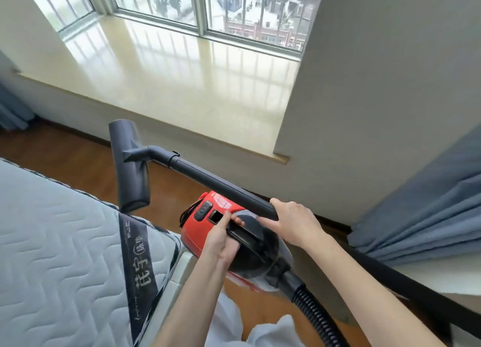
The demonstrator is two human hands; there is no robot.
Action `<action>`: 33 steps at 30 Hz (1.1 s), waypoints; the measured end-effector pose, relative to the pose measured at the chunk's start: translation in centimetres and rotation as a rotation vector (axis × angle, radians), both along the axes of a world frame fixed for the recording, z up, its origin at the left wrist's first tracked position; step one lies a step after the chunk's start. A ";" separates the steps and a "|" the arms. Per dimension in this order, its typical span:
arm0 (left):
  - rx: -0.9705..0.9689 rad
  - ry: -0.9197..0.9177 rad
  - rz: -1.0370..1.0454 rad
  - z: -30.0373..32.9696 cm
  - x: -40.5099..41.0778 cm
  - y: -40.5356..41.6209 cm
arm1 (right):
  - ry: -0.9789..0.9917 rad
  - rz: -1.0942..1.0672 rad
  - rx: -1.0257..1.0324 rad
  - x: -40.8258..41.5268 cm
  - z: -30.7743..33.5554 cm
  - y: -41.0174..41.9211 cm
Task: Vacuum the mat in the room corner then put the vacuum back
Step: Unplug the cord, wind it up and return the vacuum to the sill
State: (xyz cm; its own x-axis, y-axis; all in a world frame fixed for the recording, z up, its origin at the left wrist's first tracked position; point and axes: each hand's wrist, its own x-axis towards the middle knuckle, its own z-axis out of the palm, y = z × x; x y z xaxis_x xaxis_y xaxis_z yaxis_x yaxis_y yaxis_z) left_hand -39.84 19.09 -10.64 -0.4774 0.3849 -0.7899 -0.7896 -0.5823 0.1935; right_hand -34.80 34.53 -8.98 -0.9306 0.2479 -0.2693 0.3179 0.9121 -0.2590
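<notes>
A red and black canister vacuum [197, 232] hangs in the air above the wooden floor. My left hand [223, 238] grips its black carry handle from above. My right hand [294, 223] is closed around the black wand [221, 184], which runs up and left to the wide floor head [130, 169]. The floor head is lifted off the floor, near the corner of the mattress. A ribbed black hose [317, 318] leaves the rear of the canister toward the bottom of the view. No mat is visible.
A quilted grey mattress [59, 255] on a white frame fills the lower left. A pale bay-window sill [182, 86] lies ahead, with barred windows behind it. Blue curtains [426, 208] hang at the right against the wall. The wooden floor [65, 159] shows between bed and sill.
</notes>
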 end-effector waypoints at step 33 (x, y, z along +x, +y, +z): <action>0.023 0.054 0.459 2.2 -33.9 -2.2 | 0.033 0.366 -0.084 -40.4 1.4 -2.2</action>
